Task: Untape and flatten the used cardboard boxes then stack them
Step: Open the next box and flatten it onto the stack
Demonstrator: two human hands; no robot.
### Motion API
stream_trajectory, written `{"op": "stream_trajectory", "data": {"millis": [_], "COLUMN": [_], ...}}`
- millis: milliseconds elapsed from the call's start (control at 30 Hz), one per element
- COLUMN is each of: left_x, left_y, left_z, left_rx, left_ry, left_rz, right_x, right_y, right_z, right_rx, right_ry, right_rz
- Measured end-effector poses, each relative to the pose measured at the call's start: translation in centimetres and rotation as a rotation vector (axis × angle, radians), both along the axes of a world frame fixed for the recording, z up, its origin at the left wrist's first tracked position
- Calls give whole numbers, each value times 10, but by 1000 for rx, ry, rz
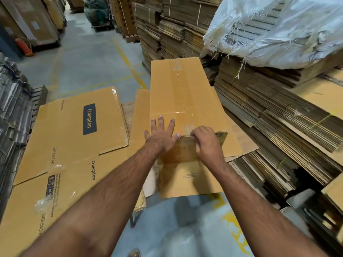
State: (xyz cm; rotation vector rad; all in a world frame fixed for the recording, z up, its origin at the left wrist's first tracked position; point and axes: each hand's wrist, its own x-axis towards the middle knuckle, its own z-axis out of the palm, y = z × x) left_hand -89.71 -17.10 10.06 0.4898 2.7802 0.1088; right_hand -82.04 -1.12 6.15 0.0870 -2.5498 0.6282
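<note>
**What the hands and the frame edges hide**

The right hand (205, 140) curls over the near edge of the box (185, 101), so its fingertips and whatever they pinch, probably tape, cannot be made out. The left hand (161, 135) covers the cardboard beneath its palm. The flattened Crompton carton (74, 127) runs off the left and bottom edges, its lettering cut short. Small print on the box's near flap (191, 176) is unreadable. The white sack (278, 28) conceals the stack beneath it.

place: warehouse | evidence: tall stacks of flattened cartons (178, 25), concrete floor (89, 58), yellow aisle lines (128, 62)
</note>
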Motion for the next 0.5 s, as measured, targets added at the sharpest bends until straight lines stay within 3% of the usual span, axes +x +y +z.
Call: {"op": "stream_trajectory", "data": {"millis": [500], "left_x": [4], "left_y": [-1], "left_z": [-5], "left_rx": [42], "left_ry": [87], "left_rz": [19], "right_x": [89], "right_y": [-24], "right_z": [-51], "right_rx": [166], "right_ry": [-8], "right_rz": [-32]}}
